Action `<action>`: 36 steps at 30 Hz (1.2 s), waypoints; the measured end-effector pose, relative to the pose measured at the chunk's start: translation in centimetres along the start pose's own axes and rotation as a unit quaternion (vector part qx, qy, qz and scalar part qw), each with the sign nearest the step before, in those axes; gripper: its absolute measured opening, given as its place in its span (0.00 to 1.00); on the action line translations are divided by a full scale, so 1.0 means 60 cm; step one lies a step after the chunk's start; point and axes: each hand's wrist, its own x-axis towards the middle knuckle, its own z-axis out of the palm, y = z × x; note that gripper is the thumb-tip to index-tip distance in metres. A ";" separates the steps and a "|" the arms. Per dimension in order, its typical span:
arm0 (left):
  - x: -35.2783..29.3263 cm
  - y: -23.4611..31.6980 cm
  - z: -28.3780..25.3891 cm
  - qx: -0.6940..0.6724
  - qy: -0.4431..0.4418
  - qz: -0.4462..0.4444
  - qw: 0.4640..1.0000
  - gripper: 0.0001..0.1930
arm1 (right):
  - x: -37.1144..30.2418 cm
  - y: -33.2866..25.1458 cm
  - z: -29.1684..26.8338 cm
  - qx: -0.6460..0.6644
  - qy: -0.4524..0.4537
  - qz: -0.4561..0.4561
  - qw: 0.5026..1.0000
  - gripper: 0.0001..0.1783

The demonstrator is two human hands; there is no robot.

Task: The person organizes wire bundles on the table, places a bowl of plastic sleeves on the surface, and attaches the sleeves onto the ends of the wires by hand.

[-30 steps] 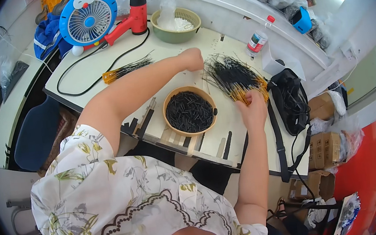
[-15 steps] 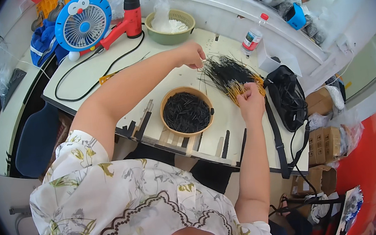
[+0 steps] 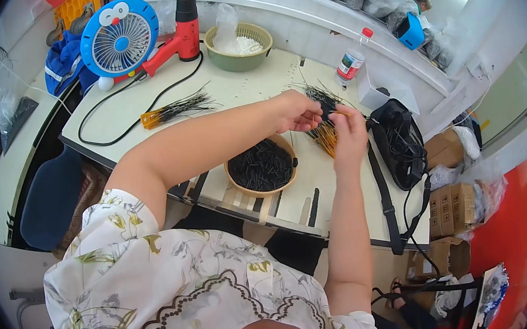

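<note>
My left hand [image 3: 300, 111] and my right hand [image 3: 349, 132] are close together above the right part of the table. Fingers of both hands are pinched on a thin orange-ended wire, of which only a little shows between them. Just beyond and below them lies a loose bundle of thin black wires [image 3: 323, 98] with orange ends, partly covered by my hands. Under my left wrist stands a tan round bowl [image 3: 265, 193] full of short black tube pieces [image 3: 259, 170]; my forearm hides its far rim.
A smaller orange-ended wire bundle [image 3: 176, 107] lies left of my forearm. Behind are a blue fan [image 3: 122, 44], a red heat gun [image 3: 185, 35] with black cord, a green basket [image 3: 241, 62] and a plastic bottle [image 3: 351, 60]. At right lies a black bag [image 3: 398, 146] with straps.
My left hand has moved right and nearer, meeting my right hand. My right hand has lifted slightly from the bundle's orange ends. The smaller bundle at left is now uncovered by my forearm.
</note>
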 end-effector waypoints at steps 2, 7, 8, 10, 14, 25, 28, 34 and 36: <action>-0.004 0.008 0.009 -0.011 0.020 -0.022 0.999 0.07 | -0.015 -0.005 0.021 -0.128 -0.067 -0.089 0.986 0.09; 0.003 -0.007 -0.015 0.097 0.055 -0.002 0.994 0.11 | -0.024 -0.007 0.021 -0.156 -0.182 -0.149 0.960 0.15; 0.006 -0.001 -0.030 0.115 0.063 0.039 0.991 0.09 | -0.020 -0.010 0.014 -0.180 -0.174 -0.145 0.957 0.17; 0.014 0.015 -0.048 0.143 0.089 0.059 0.984 0.07 | -0.013 -0.009 -0.005 -0.394 -0.168 -0.212 0.878 0.27; 0.010 0.055 -0.072 0.326 0.073 0.056 0.941 0.09 | -0.022 0.065 -0.024 -0.645 -0.197 -0.130 0.727 0.36; -0.023 0.072 -0.081 0.616 0.051 0.197 0.761 0.11 | -0.015 0.091 0.012 -0.653 -0.138 -0.061 0.743 0.30; -0.008 0.074 -0.081 0.652 0.122 0.248 0.706 0.11 | -0.006 0.096 0.003 -0.662 -0.101 -0.061 0.741 0.29; -0.026 0.091 -0.092 0.757 0.222 0.204 0.579 0.10 | -0.005 0.116 -0.010 -0.663 -0.048 -0.057 0.745 0.27; -0.015 0.054 -0.078 0.680 0.113 0.202 0.696 0.11 | -0.005 0.115 -0.006 -0.677 -0.045 -0.051 0.733 0.26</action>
